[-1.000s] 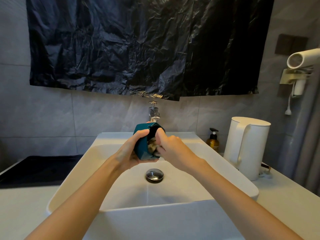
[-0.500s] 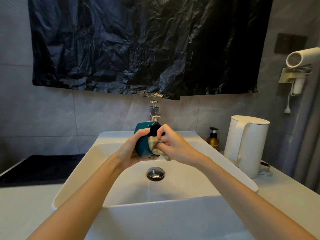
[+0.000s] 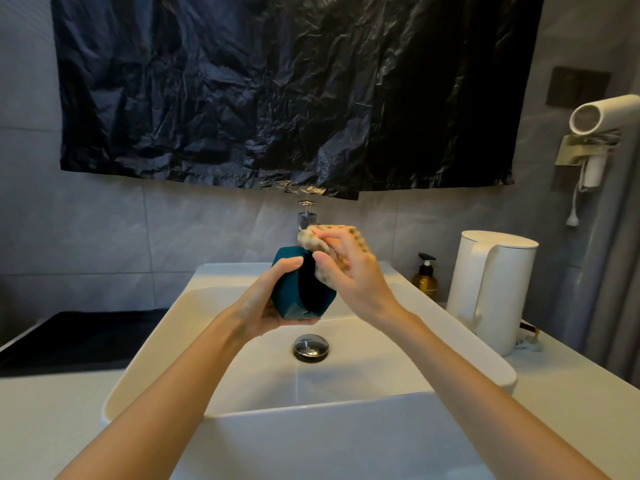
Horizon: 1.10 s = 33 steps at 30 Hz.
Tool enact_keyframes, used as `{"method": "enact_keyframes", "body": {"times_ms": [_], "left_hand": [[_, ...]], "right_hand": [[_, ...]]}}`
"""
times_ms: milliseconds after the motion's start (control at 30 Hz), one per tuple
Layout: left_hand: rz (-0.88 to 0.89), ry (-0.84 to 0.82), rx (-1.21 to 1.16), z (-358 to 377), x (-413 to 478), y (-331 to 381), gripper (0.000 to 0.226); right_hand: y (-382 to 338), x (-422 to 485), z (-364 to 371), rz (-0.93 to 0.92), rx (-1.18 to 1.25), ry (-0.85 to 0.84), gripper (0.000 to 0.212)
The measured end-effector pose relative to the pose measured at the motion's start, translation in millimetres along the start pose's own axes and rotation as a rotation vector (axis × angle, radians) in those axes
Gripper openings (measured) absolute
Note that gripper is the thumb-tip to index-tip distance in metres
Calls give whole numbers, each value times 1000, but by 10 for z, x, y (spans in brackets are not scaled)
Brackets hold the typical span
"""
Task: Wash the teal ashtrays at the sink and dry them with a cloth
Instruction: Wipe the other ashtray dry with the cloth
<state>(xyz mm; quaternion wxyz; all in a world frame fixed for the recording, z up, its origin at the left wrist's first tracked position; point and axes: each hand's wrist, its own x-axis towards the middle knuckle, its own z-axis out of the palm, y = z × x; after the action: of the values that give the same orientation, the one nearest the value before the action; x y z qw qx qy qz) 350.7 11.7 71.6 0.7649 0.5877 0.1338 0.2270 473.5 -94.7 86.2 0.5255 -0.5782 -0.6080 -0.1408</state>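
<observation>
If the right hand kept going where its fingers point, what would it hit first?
Probably the chrome tap just beyond the right hand and its crumpled yellowish cloth, though the depth between them is unclear.

- teal ashtray (image 3: 289, 292): smooth, matt finish
- cloth (image 3: 330, 242): soft patterned fabric
- sink (image 3: 381, 372): glossy white ceramic
- drain plug (image 3: 310, 344): polished metal
- sheet (image 3: 294, 91) on wall: crinkled shiny black plastic
</observation>
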Motion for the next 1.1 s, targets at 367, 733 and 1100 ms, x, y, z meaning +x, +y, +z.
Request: {"method": "enact_keyframes", "body": {"times_ms": [367, 733, 1100], "left_hand": [[-5, -28, -4, 6, -13, 24, 45], [35, -18, -33, 20, 7, 30, 44], [74, -39, 48, 48, 13, 26, 46]], "right_hand": [[225, 20, 6, -26, -146, -24, 17], [294, -68, -23, 438, 226, -66, 26], [110, 12, 230, 335, -384, 84, 22]]}}
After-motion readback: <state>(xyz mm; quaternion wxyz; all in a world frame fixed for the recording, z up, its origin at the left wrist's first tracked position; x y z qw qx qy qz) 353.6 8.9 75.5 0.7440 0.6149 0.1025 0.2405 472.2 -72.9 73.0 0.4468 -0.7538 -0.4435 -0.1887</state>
